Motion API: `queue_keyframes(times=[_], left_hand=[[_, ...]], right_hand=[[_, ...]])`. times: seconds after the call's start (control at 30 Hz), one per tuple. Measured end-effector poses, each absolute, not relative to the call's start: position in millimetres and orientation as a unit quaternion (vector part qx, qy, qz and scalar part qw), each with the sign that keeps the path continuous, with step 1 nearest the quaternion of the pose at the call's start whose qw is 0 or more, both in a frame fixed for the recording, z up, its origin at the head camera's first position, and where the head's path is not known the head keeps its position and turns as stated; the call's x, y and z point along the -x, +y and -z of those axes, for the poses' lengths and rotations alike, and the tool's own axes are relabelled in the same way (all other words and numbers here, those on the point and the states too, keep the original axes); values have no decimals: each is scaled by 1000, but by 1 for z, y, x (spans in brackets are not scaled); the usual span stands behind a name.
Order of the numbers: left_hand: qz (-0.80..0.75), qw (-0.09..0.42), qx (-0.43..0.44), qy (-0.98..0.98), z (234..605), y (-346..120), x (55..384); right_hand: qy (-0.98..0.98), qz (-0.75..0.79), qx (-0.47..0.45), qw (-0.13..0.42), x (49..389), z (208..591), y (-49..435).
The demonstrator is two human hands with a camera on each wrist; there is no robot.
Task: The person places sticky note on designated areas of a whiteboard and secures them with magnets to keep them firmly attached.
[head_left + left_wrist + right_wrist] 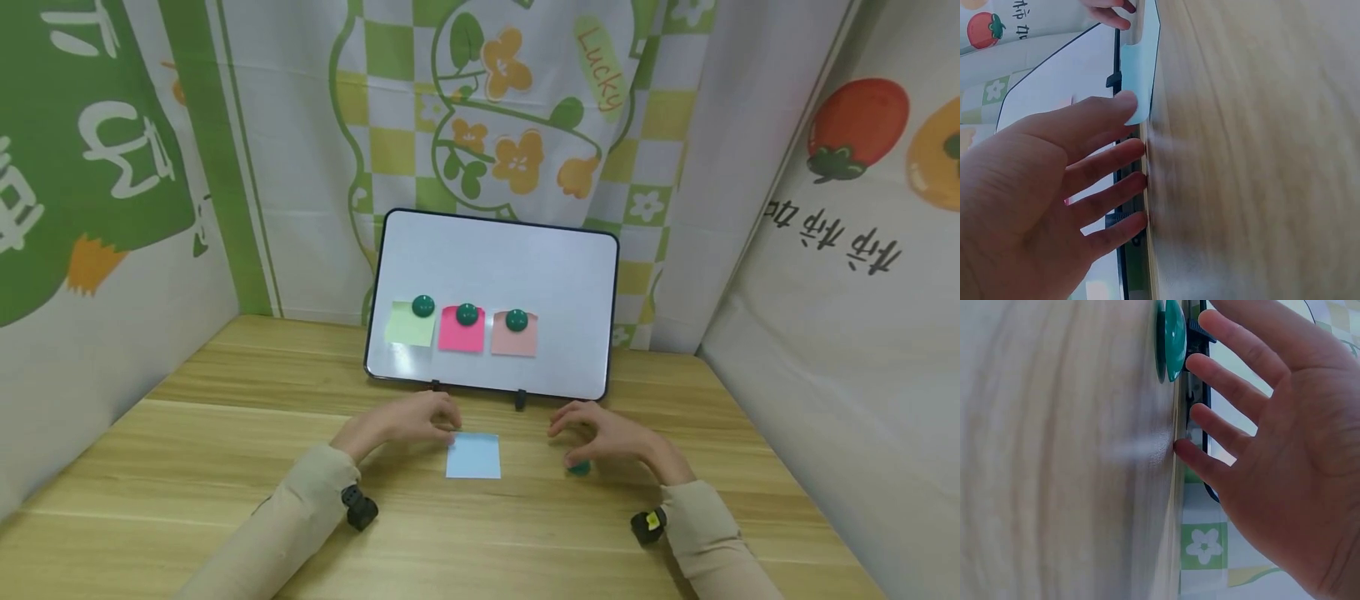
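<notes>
A light blue sticky note [473,457] lies on the table in front of the whiteboard. My left hand [411,419] is at its upper left corner, thumb tip right at the paper's edge. In the left wrist view the thumb overlaps the end of the note [1138,75], and the other fingers are spread and slightly bent. My right hand [611,435] hovers with loosely bent fingers over a round green magnet [579,468] on the table, thumb tip close above it. In the right wrist view the magnet [1175,340] is beside the fingertips.
Behind the hands a whiteboard [495,258] leans on small black feet. Green magnets hold a pale green note [407,329], a hot pink note [461,335] and a light pink note [514,340] on it. Printed curtains [300,167] surround the wooden table [480,550].
</notes>
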State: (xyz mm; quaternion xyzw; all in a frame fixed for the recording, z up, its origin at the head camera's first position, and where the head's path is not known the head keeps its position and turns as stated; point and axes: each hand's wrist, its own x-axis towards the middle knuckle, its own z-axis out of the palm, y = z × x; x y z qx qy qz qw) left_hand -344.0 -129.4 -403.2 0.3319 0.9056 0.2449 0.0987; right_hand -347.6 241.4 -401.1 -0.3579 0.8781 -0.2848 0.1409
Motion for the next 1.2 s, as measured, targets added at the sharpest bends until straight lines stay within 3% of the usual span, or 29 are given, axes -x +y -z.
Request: queue_keyframes(times=[1.2], left_hand=[[-211,85,-309,923,405,-124,339]], right_hand=[[860,318,347,196,350,404,256]])
